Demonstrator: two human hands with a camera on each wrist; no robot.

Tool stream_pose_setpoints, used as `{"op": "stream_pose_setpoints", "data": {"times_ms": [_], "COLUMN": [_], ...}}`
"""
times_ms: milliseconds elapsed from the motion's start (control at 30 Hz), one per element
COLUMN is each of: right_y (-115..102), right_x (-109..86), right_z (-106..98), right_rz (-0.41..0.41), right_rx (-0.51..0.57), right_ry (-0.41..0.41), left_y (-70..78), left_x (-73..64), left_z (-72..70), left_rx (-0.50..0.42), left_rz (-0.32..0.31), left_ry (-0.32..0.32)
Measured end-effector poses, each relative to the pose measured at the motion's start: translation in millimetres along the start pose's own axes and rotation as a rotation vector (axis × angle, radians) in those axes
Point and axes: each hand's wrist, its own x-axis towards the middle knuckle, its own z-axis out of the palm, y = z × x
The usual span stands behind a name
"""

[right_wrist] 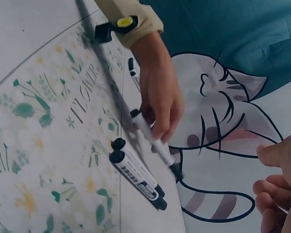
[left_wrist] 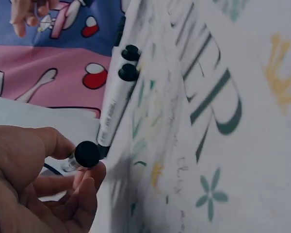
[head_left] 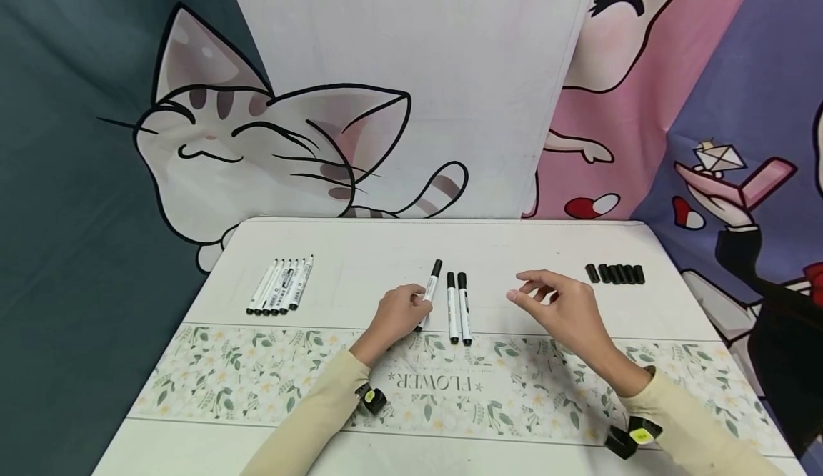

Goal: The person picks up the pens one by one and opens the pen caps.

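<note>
White black-capped plastic marker (head_left: 433, 284): my left hand (head_left: 400, 313) pinches it, right hand (head_left: 567, 309) holds nothing; sideways drift could roll two matching markers (head_left: 464, 309).

Held marker (head_left: 431, 288) partly hidden, left sleeve (head_left: 311, 415) cropped

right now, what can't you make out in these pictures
Held marker: head view, partly covered by the left hand.
Left row of pens: head view, fine print too small; right wrist view, mostly hidden behind the left hand.
Right hand: right wrist view, cut off by the right edge.
Cloth's small lettering: left wrist view, blurred.
</note>
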Motion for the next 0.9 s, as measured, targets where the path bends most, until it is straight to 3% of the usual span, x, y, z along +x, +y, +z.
{"op": "stream_pose_setpoints", "data": {"times_ms": [400, 700, 900], "right_y": [-2, -5, -17], "right_x": [14.1, 24.9, 28.4], "right_z": [-12, -18, -18], "right_rz": [-0.052, -0.109, -0.134], "right_rx": [-0.029, -0.017, 0.027], "right_ry": [-0.001, 0.016, -0.033], "left_y": [10.7, 13.4, 15.6], "left_x": [-24.5, -41.1, -48.1], "left_z": [-21.4, -30.3, -31.8], "left_rx": [-0.086, -0.046, 0.002], "left_rz": [0.104, 0.282, 0.38], "left_ry": [0.076, 0.063, 0.036]}}
